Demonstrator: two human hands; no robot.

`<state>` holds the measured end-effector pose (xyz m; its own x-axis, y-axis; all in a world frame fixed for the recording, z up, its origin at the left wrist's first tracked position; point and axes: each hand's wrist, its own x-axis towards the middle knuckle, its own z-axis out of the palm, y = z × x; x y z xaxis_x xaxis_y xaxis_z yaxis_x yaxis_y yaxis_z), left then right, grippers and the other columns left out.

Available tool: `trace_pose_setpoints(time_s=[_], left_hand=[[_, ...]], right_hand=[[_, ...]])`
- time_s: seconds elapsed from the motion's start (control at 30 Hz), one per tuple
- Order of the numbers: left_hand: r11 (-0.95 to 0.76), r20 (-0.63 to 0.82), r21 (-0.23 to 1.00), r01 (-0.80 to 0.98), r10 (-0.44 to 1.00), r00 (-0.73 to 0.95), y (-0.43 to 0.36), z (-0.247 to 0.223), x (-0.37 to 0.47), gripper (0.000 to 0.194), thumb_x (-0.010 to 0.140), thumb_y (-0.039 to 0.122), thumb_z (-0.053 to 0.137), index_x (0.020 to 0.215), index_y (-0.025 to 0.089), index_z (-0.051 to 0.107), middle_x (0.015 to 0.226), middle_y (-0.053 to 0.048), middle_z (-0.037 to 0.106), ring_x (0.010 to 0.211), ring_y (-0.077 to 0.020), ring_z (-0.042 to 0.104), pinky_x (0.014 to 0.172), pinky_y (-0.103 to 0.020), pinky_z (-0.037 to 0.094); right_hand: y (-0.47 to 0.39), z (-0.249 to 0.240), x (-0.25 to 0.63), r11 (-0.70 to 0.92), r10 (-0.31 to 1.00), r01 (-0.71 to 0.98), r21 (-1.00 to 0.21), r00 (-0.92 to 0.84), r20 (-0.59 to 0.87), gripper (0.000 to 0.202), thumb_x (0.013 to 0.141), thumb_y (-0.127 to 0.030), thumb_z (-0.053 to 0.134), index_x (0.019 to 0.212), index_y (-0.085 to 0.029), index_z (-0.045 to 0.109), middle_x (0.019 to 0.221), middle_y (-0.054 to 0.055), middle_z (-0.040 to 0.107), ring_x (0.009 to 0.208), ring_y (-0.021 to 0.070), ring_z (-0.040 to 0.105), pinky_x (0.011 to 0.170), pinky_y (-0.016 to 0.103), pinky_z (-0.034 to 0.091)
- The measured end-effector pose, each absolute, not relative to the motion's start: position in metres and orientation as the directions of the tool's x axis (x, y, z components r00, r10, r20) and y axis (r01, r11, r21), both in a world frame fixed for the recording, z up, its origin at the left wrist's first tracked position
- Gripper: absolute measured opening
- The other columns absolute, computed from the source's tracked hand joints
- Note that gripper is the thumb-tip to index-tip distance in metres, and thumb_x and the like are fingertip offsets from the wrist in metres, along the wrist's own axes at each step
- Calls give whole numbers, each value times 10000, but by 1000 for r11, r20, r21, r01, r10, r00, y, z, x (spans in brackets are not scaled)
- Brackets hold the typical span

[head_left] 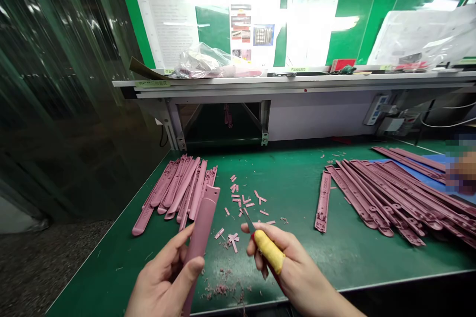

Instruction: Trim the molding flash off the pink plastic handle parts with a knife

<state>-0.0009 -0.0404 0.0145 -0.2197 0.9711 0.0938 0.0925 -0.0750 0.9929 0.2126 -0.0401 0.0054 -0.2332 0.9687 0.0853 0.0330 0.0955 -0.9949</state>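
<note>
My left hand (169, 270) is closed around a long pink plastic strip (203, 228), tilted, with its smooth side and two small holes at the top end showing. In my right hand (286, 262) is a knife (250, 222), its thin blade pointing up and left, apart from the strip. A yellow cover (269, 251) wraps my right thumb. Small pink offcuts (233, 238) lie between and beyond my hands. Fine pink shavings (222, 290) are scattered near the table's front edge.
A pile of similar pink strips (186, 183) lies at the left of the green table (282, 178). A larger pile (390, 198) spreads at the right, with one strip (323, 202) beside it. Another person's blurred hand (464, 166) is at the far right. A shelf (297, 81) crosses above.
</note>
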Motion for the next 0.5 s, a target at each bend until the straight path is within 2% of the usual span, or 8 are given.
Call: trace_pose_setpoints(time_s=[0.03, 0.1, 0.2, 0.3, 0.37, 0.43, 0.5], left_hand=[[0, 6, 1000, 26, 978, -207, -39, 14, 7, 501, 620, 416, 789, 1059, 195, 693, 686, -22, 661, 624, -173, 619, 517, -203, 490], [167, -189, 975, -149, 971, -145, -36, 8, 19, 519, 632, 485, 762, 1046, 183, 677, 594, 11, 586, 488, -121, 542, 423, -191, 442], [351, -395, 864, -361, 917, -53, -35, -6, 34, 490, 663, 585, 691, 954, 193, 653, 544, 68, 465, 339, -39, 343, 303, -154, 280], [418, -476, 805, -420, 879, -38, -38, -17, 42, 469, 667, 613, 670, 845, 180, 634, 555, 62, 475, 325, -21, 310, 296, -148, 246], [440, -520, 771, -460, 852, -56, -39, -20, 43, 441, 668, 545, 714, 927, 193, 657, 545, 58, 486, 345, -36, 365, 320, -154, 299], [453, -557, 728, -514, 828, -59, -38, -22, 42, 442, 666, 446, 758, 1026, 205, 670, 506, 66, 463, 349, -48, 391, 336, -161, 334], [452, -556, 718, -529, 830, -46, -37, -25, 41, 401, 670, 366, 771, 1023, 194, 689, 456, 72, 439, 324, -53, 382, 325, -169, 337]], right_hand=[[-41, -3, 210, 83, 966, -5, -997, -246, 82, 304, 954, -407, 403, 1122, -215, 568, 832, 27, 587, 584, 102, 487, 517, 217, 419], [-39, -15, 205, 163, 959, 58, -985, -245, 144, 299, 966, -414, 375, 1113, -216, 544, 743, -1, 569, 538, 95, 457, 484, 204, 384], [-28, -18, 202, 397, 917, 366, -841, -205, 344, 294, 974, -412, 370, 1004, -212, 583, 732, 2, 589, 618, 120, 510, 577, 231, 399], [-10, -11, 203, 480, 866, 610, -631, -216, 451, 452, 927, -578, 375, 956, -193, 611, 818, 39, 648, 728, 168, 582, 652, 264, 414], [-1, -5, 204, 484, 851, 701, -523, -238, 469, 616, 853, -712, 321, 962, -180, 612, 838, 60, 662, 756, 197, 608, 653, 276, 425], [4, -2, 203, 480, 846, 763, -432, -272, 459, 690, 816, -761, 267, 940, -175, 608, 829, 69, 661, 755, 207, 619, 634, 275, 426], [6, -1, 202, 473, 847, 812, -341, -312, 432, 653, 829, -748, 284, 892, -178, 599, 786, 61, 648, 709, 199, 613, 590, 263, 408]])
